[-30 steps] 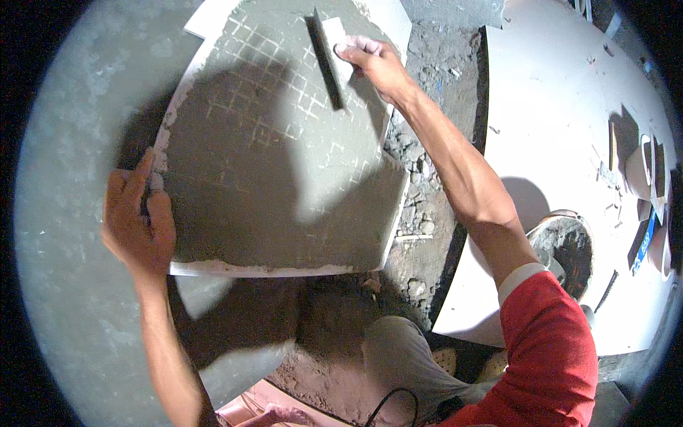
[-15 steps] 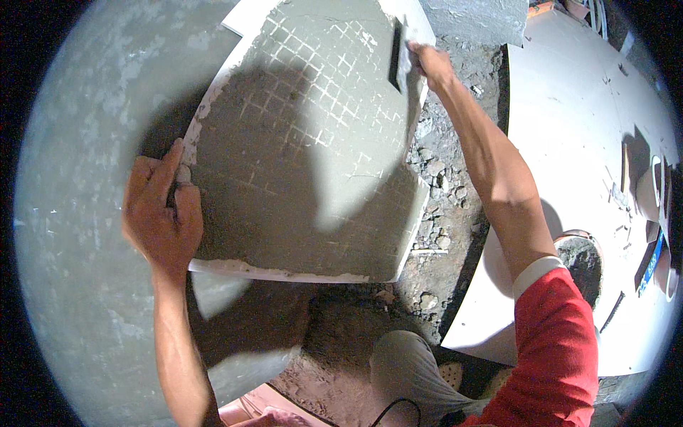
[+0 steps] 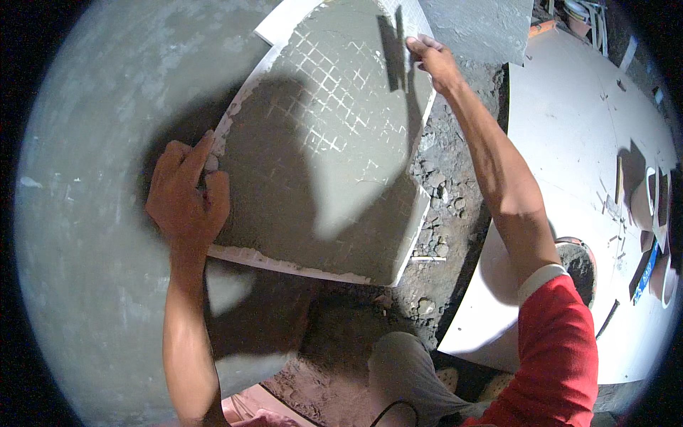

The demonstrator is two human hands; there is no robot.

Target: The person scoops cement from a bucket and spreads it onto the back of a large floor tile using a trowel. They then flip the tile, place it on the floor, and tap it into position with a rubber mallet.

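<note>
A large white tile (image 3: pixel 250 257) is tilted in front of me, its gridded back coated with grey mortar (image 3: pixel 370 206); pale crossed lines show through in the upper middle. My left hand (image 3: pixel 186 196) is closed on the tile's left edge, thumb over the mortared side. At the far right edge, my right hand (image 3: pixel 435 62) is closed on a thin flat-bladed trowel (image 3: pixel 408 60), seen nearly edge-on, its handle hidden by my fingers. The blade stands against the mortar and throws a dark shadow beside it.
Broken rubble (image 3: pixel 441 192) runs along the tile's right side. Beyond it lies a white board (image 3: pixel 555 135) with a mortar-filled bucket (image 3: pixel 578 265), white curved pieces and a blue strip (image 3: pixel 646 272). A smooth grey surface (image 3: pixel 85 213) fills the left.
My left hand and the tile's left edge have shifted right and slightly up. The trowel blade is turned more edge-on, and its shadow has changed shape.
</note>
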